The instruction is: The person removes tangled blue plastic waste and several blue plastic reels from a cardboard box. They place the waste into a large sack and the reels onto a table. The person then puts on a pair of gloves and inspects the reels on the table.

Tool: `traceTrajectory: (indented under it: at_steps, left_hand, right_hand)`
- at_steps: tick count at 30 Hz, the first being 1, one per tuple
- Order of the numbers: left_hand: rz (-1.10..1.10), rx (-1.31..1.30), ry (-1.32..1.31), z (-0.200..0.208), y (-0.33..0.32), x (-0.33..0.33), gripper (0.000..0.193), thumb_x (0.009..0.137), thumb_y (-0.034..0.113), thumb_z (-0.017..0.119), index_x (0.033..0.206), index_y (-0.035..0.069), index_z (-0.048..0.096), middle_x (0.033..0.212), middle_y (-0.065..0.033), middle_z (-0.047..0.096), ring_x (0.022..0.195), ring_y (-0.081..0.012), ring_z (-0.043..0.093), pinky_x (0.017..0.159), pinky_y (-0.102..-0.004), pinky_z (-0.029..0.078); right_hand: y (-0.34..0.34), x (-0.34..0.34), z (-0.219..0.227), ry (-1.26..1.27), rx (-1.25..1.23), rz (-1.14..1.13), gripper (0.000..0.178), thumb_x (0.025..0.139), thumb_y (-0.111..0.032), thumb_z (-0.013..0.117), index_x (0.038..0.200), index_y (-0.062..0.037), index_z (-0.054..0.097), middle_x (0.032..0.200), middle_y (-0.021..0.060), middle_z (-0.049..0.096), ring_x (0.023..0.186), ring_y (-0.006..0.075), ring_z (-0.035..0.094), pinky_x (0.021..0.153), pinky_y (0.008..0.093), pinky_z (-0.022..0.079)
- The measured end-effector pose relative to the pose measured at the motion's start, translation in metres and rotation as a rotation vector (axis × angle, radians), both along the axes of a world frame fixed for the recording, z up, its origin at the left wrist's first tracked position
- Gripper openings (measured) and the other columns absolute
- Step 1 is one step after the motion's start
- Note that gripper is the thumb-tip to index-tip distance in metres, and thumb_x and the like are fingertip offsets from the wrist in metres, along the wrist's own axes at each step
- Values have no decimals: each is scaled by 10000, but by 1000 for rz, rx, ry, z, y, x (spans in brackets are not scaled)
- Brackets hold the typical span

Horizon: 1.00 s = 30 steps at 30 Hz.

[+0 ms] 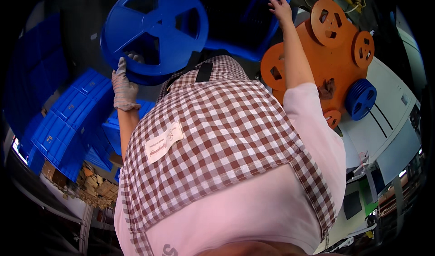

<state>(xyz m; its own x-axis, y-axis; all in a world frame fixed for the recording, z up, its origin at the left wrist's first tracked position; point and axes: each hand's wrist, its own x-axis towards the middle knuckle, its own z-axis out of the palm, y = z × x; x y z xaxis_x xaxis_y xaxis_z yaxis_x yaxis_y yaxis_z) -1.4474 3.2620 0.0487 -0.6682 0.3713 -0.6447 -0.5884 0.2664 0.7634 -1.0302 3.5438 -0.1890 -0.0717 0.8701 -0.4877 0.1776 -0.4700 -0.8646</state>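
My left hand (124, 87), in a pale work glove, grips the lower left rim of a large blue plastic reel (171, 45). Its thumb lies along the outside, and some fingers show through an opening in the flange. The reel has wide cut-outs and a small central hole; more than one flange edge shows at its left side. My bare right hand (281, 9) is raised over the right rim of a blue bin (260, 47). That hand is empty with its fingers loosely apart.
Right of me stands an orange rack or machine part (312, 57) with several round orange discs. A stack of small blue reels (361, 99) sits beside it, near a white machine surface (387, 109). Blue crates (72, 120) are piled at left, above brown cardboard pieces (97, 186).
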Motion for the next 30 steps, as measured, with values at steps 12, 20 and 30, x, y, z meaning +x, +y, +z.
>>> traceTrajectory:
  at_steps: [12,20,30]
  left_hand:
    - [-197,63,-121,-18,55,12,263,821,102,654,1057,28,565,950,-108,638,870,-254,624,806,-423,523]
    - [-403,281,-169,-27,82,12,291,831,125,665,1086,43,553,987,-114,628,896,-267,620,816,-414,532]
    - [-762,492,-80,-16,100,43,269,886,167,600,1103,11,569,1003,-147,653,891,-230,659,736,-319,565]
  right_hand:
    - [-136,-104,169,-169,512,362,274,858,-158,613,1121,-83,621,1050,66,637,963,162,607,816,279,495]
    - [-135,-127,177,-363,678,332,543,823,-338,643,1265,-63,491,1207,171,543,1123,286,537,934,360,437]
    - [-107,-145,146,-408,450,129,915,683,-421,727,1401,-71,281,1212,209,504,1088,343,540,916,415,447]
